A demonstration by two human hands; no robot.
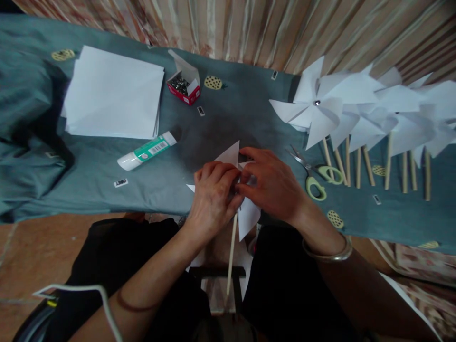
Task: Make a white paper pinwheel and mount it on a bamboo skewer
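Centrally, the white paper pinwheel [249, 219] is located between both hands at the near edge of the cloth-covered table [142, 202]. The left hand [213, 194] grasps it with curled fingers; the right hand [272, 184] grips it near the centre with thumb and fingers. The exact contact points are hidden. The wooden stick [231, 256] extends below, toward the person. Scissors [309, 168] lie near the right hand; a glue tube [147, 151] lies left.
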